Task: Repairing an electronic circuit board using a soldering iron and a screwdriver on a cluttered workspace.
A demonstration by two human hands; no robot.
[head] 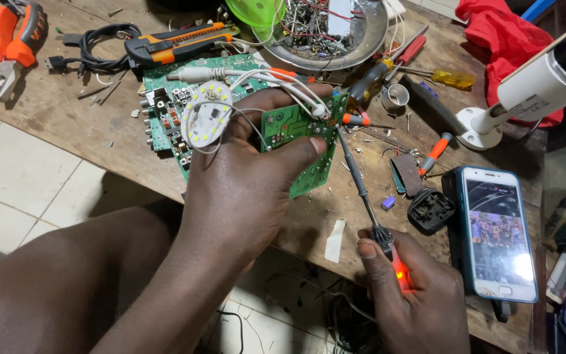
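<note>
Circuit board (304,141): small, green, held over the workbench (60,115), partly hidden by the thumb.
Left hand (247,177): fingers pinch the board's edges.
Right hand (414,298): closed around the soldering iron (361,180); tip meets the board's top corner, contact unclear.
LED disc (206,113): dangles on wires.

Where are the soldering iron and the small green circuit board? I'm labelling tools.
Slim black soldering iron (356,172), head view: mid-shaft.
Small green circuit board (287,123), head view: upper face.

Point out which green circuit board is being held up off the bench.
The small green board pinched in the left hand; the larger green board lies flat on the bench behind it.
</note>
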